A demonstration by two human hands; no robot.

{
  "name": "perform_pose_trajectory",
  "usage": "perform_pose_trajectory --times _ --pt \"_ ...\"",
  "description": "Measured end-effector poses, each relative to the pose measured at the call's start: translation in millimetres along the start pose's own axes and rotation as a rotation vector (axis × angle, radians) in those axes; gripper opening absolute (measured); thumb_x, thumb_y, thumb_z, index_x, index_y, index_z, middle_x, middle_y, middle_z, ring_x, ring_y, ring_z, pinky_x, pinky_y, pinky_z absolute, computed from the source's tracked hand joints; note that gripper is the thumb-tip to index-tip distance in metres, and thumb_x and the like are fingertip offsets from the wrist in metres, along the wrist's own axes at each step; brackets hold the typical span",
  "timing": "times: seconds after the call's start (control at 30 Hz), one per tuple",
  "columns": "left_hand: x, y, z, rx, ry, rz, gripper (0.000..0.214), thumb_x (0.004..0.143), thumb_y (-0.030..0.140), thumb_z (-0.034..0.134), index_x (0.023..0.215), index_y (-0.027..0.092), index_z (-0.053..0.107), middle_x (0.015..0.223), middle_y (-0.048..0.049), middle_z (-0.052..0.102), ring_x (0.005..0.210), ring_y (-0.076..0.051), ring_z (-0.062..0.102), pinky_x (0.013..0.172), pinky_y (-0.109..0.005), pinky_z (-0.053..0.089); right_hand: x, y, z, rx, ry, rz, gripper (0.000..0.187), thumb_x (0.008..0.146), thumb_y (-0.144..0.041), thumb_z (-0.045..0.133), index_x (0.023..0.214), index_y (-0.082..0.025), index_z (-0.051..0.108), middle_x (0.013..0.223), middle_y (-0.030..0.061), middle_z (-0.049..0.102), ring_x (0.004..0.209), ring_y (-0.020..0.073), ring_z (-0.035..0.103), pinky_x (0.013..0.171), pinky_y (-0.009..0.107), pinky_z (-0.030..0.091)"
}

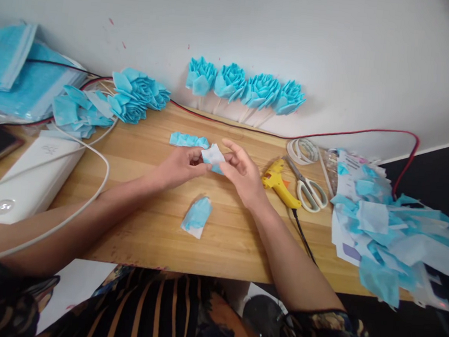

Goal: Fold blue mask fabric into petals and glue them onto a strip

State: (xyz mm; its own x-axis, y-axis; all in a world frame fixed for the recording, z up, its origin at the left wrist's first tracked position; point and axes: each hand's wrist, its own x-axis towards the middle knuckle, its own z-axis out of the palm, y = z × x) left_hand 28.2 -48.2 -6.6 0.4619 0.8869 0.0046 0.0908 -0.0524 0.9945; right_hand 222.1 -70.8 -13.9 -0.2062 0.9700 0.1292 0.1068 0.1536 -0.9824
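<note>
Over the middle of the wooden table (pixel 155 236), my left hand (pixel 179 165) and my right hand (pixel 243 176) meet on a small folded piece of blue and white paper (pixel 213 156). Both hands pinch it between thumb and fingers. Just behind them a row of folded blue petals (pixel 188 140) lies flat on the table. Closer to me rests another folded blue and white piece (pixel 196 216).
A yellow glue gun (pixel 280 186) and white-handled scissors (pixel 309 189) lie right of my hands. Paper scraps (pixel 391 235) pile at the right edge. Blue paper flowers (pixel 245 86) lean on the wall; more flowers (pixel 134 95) sit at the left. A white device (pixel 27 180) and cables occupy the left side.
</note>
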Motion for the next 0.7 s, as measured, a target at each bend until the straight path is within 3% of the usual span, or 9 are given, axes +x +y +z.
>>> perform_pose_trajectory --times 0.2,0.3,0.4,0.5,0.7 --pt "0.8 -0.4 -1.0 -0.043 0.047 0.01 0.02 0.076 0.033 0.072 0.076 0.018 0.058 0.066 0.0031 0.056 0.061 -0.011 0.049 0.06 -0.025 0.038 -0.7 -0.6 4.5 -0.03 -0.011 -0.002 0.055 0.082 -0.03 0.07 0.135 -0.031 0.055 0.085 -0.0022 0.068 0.075 0.0156 0.061 0.072 0.033 0.054" --pt "1.2 0.1 -0.5 -0.156 0.096 -0.015 0.029 0.075 0.038 0.076 0.088 0.02 0.057 0.065 0.0036 0.058 0.059 -0.011 0.052 0.058 -0.025 0.041 -0.7 2.3 5.6 0.011 -0.013 0.003 0.06 0.082 -0.031 0.07 0.139 -0.03 0.051 0.088 -0.0016 0.069 0.077 0.0162 0.063 0.073 0.034 0.055" --pt "0.4 0.3 1.3 -0.145 0.063 -0.02 0.036 0.075 0.044 0.078 0.097 0.019 0.065 0.07 0.0013 0.063 0.061 -0.012 0.054 0.057 -0.025 0.043 -0.7 4.3 6.7 0.027 0.031 -0.012 0.061 0.084 -0.034 0.07 0.141 -0.031 0.048 0.09 -0.0003 0.069 0.08 0.0177 0.065 0.075 0.035 0.057" --pt "-1.9 0.1 3.3 -0.068 0.056 0.003 0.028 0.078 0.045 0.075 0.085 0.018 0.072 0.07 0.0006 0.063 0.06 -0.011 0.049 0.057 -0.025 0.039 -0.9 5.0 8.5 0.037 0.061 -0.017 0.06 0.085 -0.037 0.07 0.14 -0.034 0.048 0.096 0.001 0.069 0.082 0.019 0.065 0.074 0.037 0.058" --pt "-4.3 1.1 2.2 -0.056 0.109 -0.007 0.031 0.082 0.045 0.071 0.066 0.018 0.068 0.059 0.0014 0.056 0.059 -0.011 0.048 0.058 -0.025 0.037 0.7 4.6 6.9 0.084 0.029 -0.048 0.053 0.084 -0.043 0.072 0.133 -0.032 0.054 0.109 0.0025 0.07 0.101 0.0204 0.067 0.086 0.038 0.06"
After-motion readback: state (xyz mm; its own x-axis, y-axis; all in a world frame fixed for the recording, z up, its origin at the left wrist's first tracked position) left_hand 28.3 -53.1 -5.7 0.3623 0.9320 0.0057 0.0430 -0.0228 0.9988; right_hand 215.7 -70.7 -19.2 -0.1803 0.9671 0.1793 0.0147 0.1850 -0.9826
